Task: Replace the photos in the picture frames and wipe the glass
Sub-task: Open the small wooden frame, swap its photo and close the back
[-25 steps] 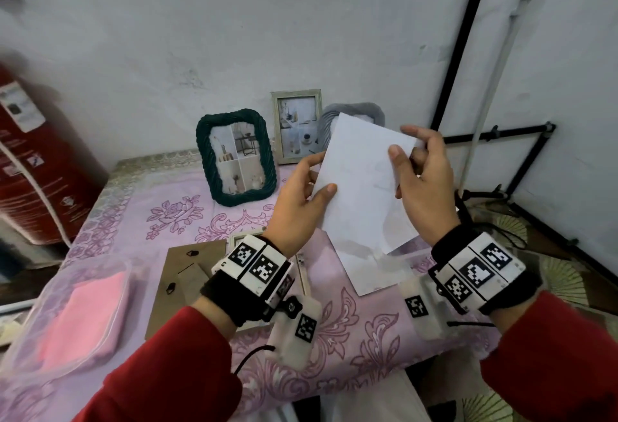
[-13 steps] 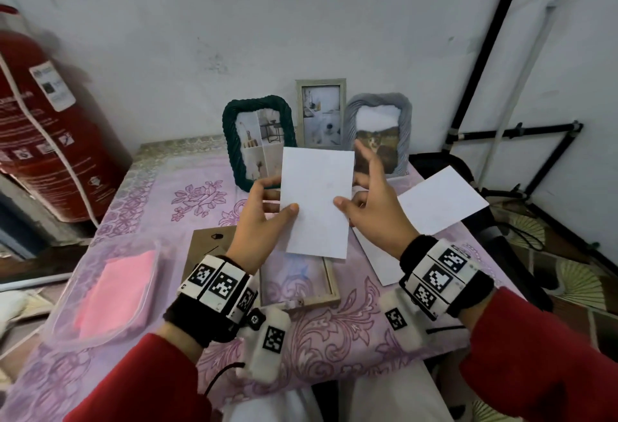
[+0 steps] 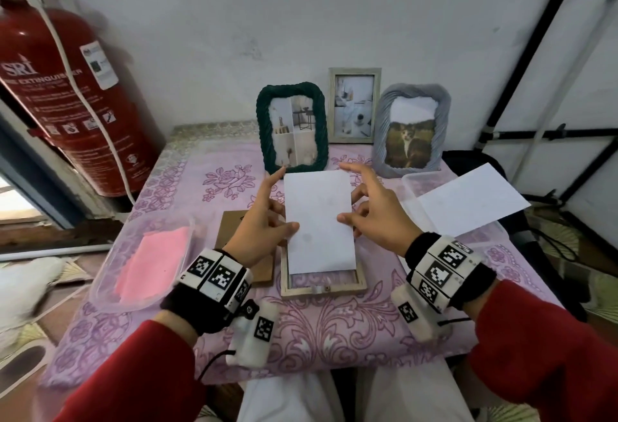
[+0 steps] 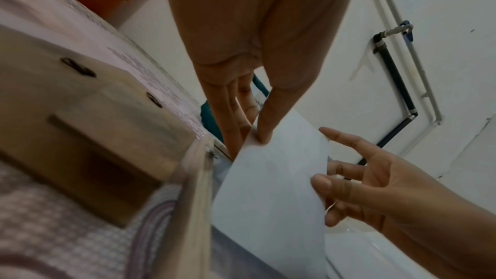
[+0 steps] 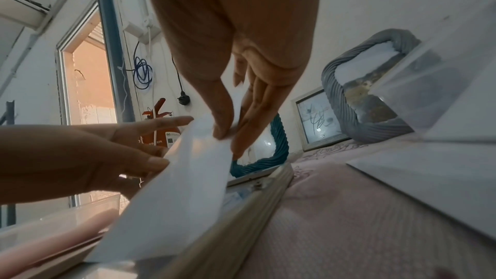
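A white photo (image 3: 317, 221), blank side up, is tilted with its lower edge inside the pale wooden frame (image 3: 322, 286) that lies face-down on the table. My left hand (image 3: 279, 207) pinches the photo's left edge, thumb on top. My right hand (image 3: 349, 196) pinches its right edge. The left wrist view shows my thumb pressed on the photo (image 4: 268, 188). In the right wrist view my thumb and fingers close on the photo (image 5: 182, 177) above the frame (image 5: 241, 209). The brown backing board (image 3: 234, 231) lies left of the frame.
Three filled frames stand at the wall: green (image 3: 292, 127), wooden (image 3: 354, 105), grey (image 3: 409, 130). A clear tray with a pink cloth (image 3: 150, 261) sits left. Another white sheet (image 3: 465, 201) rests on a clear container at right. A red fire extinguisher (image 3: 67, 87) stands at the far left.
Both hands have brought the photo down from in front of the standing frames into the frame lying on the table. A second sheet now rests on the right container.
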A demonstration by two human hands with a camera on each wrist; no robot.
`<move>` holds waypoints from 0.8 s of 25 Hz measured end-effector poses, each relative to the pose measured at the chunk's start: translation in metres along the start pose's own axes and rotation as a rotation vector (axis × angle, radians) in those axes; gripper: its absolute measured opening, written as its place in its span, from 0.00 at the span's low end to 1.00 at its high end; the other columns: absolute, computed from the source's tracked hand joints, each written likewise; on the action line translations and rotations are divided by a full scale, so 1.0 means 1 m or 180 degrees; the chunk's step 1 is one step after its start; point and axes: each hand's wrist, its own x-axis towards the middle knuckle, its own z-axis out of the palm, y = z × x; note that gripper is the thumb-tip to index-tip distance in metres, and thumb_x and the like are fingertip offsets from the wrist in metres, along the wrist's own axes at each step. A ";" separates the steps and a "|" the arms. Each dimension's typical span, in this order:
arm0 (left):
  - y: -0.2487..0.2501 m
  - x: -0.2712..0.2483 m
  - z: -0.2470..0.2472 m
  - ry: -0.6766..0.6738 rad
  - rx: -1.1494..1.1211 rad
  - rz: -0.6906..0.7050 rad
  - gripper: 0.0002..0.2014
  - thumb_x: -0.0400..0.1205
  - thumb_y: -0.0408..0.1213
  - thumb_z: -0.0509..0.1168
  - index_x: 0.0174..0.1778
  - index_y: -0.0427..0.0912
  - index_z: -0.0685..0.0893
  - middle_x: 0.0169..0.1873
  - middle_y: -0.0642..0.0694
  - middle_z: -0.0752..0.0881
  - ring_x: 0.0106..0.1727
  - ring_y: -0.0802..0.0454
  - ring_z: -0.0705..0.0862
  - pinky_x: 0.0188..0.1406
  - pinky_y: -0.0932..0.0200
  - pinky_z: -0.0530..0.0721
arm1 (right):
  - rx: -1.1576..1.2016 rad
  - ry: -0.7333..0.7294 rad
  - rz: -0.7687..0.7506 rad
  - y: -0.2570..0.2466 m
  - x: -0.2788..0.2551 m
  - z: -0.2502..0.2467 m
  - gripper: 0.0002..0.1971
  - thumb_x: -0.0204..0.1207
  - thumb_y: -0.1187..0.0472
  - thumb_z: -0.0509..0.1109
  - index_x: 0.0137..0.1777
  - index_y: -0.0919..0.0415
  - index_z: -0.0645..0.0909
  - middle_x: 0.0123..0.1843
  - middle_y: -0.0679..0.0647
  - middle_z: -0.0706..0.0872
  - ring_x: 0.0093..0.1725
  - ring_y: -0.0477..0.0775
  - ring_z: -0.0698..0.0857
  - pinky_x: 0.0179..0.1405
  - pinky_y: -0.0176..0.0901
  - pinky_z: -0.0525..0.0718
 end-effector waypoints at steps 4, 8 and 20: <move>-0.005 -0.001 -0.003 0.0039 0.0120 -0.0068 0.40 0.74 0.22 0.69 0.75 0.59 0.61 0.38 0.47 0.72 0.24 0.64 0.75 0.37 0.60 0.85 | -0.0156 -0.0290 -0.0046 0.003 -0.004 -0.002 0.47 0.65 0.75 0.76 0.78 0.41 0.58 0.44 0.48 0.74 0.29 0.51 0.80 0.32 0.31 0.83; -0.009 -0.002 -0.001 0.0018 0.0121 -0.0111 0.41 0.70 0.21 0.73 0.74 0.54 0.63 0.39 0.47 0.74 0.32 0.57 0.77 0.37 0.66 0.83 | -0.0179 -0.0444 0.0030 0.008 -0.007 -0.004 0.49 0.63 0.76 0.78 0.78 0.45 0.58 0.46 0.52 0.74 0.34 0.52 0.78 0.30 0.25 0.79; -0.028 0.000 -0.004 -0.0063 0.1507 -0.0236 0.45 0.65 0.39 0.80 0.76 0.51 0.64 0.60 0.45 0.76 0.65 0.46 0.72 0.70 0.44 0.73 | -0.0883 -0.0863 0.0104 0.017 -0.003 0.001 0.52 0.57 0.63 0.85 0.78 0.51 0.57 0.44 0.45 0.74 0.45 0.49 0.77 0.46 0.37 0.75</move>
